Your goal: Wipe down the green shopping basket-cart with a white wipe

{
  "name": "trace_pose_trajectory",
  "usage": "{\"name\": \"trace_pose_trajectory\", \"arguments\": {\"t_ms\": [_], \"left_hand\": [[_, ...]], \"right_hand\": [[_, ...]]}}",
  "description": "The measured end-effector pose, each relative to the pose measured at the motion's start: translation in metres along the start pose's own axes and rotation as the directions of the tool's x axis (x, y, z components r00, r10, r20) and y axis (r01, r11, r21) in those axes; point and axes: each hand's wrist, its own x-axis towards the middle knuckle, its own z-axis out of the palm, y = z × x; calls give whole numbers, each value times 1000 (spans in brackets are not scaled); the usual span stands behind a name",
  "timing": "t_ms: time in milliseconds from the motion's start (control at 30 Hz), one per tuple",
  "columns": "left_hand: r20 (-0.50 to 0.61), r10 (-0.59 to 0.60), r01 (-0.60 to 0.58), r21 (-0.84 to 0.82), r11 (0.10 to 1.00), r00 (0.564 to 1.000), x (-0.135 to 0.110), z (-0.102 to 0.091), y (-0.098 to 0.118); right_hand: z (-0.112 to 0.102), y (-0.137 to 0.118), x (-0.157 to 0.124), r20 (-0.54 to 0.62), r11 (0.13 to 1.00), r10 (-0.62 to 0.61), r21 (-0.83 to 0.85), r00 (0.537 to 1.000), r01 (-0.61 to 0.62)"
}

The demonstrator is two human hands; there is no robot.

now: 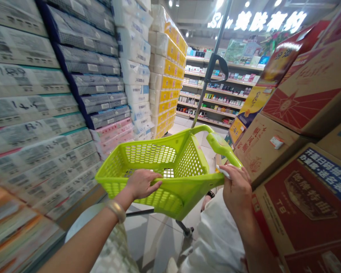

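A lime-green plastic shopping cart (170, 189) stands sideways in front of me, with no goods visible in its basket. My left hand (142, 183), a gold bangle on its wrist, is closed over the near rim of the basket. At the cart's handle end, my right hand (236, 182) is wrapped round the green frame beside the handle (220, 146). Something small and white, perhaps a tissue (224, 171), is pinched under the right hand's fingers. The right palm is hidden from view.
Tall stacks of wrapped paper packs (88, 76) rise on the left, with yellow-and-white packs (167, 76) farther back. Cardboard cartons (295, 159) crowd the right side. A grey pole with a handle (213, 68) stands behind the cart. Shelves of small goods (218, 91) line the back.
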Motion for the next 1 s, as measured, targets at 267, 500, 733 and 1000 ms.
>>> {"name": "trace_pose_trajectory", "arguments": {"t_ms": [267,500,733,1000], "left_hand": [[-223,63,-93,-127,987,973,15,-13,38],[-224,-6,-65,-308,949,975,44,-13,109],[-301,-30,-73,-325,943,953,41,-6,98],[-302,-11,-112,-386,916,953,30,-6,96]], "right_hand": [[5,-50,-4,34,999,-32,14,999,32],[-2,-66,-7,79,992,-58,115,995,49],[-20,-39,-15,-139,992,108,79,984,-97],[-21,-79,-23,43,978,-85,194,995,75]]}}
